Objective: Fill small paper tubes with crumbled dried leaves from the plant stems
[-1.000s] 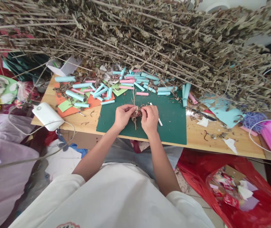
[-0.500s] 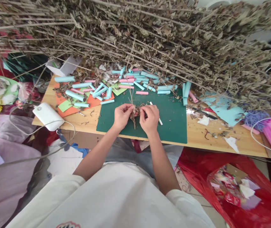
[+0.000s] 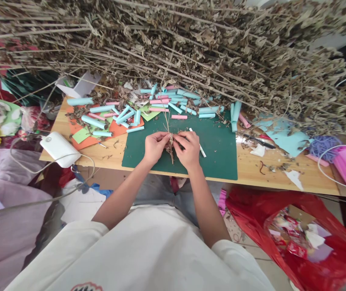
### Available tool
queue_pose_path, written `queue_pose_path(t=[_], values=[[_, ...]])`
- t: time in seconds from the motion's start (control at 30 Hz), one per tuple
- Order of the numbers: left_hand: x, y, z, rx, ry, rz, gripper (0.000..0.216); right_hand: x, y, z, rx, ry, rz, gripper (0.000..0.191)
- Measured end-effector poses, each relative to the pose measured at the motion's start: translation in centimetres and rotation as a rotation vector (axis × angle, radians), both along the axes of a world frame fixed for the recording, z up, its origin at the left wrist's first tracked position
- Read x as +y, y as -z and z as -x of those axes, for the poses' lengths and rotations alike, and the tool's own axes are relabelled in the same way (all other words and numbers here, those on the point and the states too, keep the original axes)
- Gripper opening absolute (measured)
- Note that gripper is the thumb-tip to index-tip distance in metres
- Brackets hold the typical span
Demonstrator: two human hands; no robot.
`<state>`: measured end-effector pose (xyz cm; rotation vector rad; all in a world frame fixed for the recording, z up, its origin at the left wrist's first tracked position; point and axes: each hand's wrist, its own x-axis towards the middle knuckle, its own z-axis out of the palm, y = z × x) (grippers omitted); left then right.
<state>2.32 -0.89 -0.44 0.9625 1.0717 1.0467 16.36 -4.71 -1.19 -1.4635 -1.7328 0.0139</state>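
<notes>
My left hand (image 3: 154,148) pinches a thin dried plant stem (image 3: 172,155) with crumpled brown leaves, held over a dark green cutting mat (image 3: 218,159). Close beside it, my right hand (image 3: 190,148) has its fingertips closed on the leafy part of the same stem. The upper stem runs away from me toward the paper rolls. A white stick (image 3: 202,151) lies on the mat, just right of my right hand. Behind the mat spreads a big heap of dried plant stems (image 3: 173,36). Exactly what the right fingertips grip is partly hidden.
Light blue paper rolls (image 3: 101,109) and pink paper rolls (image 3: 179,117) litter the wooden table (image 3: 266,178). A white power bank (image 3: 59,148) with a cable lies at left. Near the right edge are a black pen (image 3: 260,141) and purple yarn (image 3: 324,148). A red bag (image 3: 251,208) hangs below.
My right hand has moved slightly left, closer to my left hand and the stem. The left hand keeps its pinch. The whole view has shifted a little.
</notes>
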Motion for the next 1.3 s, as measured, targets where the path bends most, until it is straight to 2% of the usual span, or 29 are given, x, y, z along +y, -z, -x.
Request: queue_pose_path(t=[0.13, 0.47, 0.67, 0.9, 1.13, 1.3], values=[[0.1, 0.3, -0.2, 0.007, -0.003, 0.004, 0.037, 0.1, 0.4, 0.0, -0.019, 0.018, -0.006, 0.014], [0.0, 0.7, -0.7, 0.009, -0.071, -0.047, 0.034, -0.1, -0.5, 0.6, -0.068, 0.078, 0.007, 0.012], [0.1, 0.4, -0.6, -0.056, -0.115, -0.013, 0.034, 0.2, -0.1, 0.0, 0.063, 0.197, -0.002, 0.019], [0.1, 0.3, -0.5, -0.084, -0.083, -0.006, 0.037, 0.5, 0.2, 0.0, 0.022, 0.212, 0.104, 0.025], [0.0, 0.3, -0.3, -0.033, -0.031, -0.029, 0.037, 0.1, -0.5, 0.3, 0.042, 0.025, 0.043, 0.026], [0.0, 0.4, -0.3, 0.005, 0.0, -0.035, 0.034, 0.2, -0.7, 0.3, 0.171, -0.048, 0.078, 0.012]])
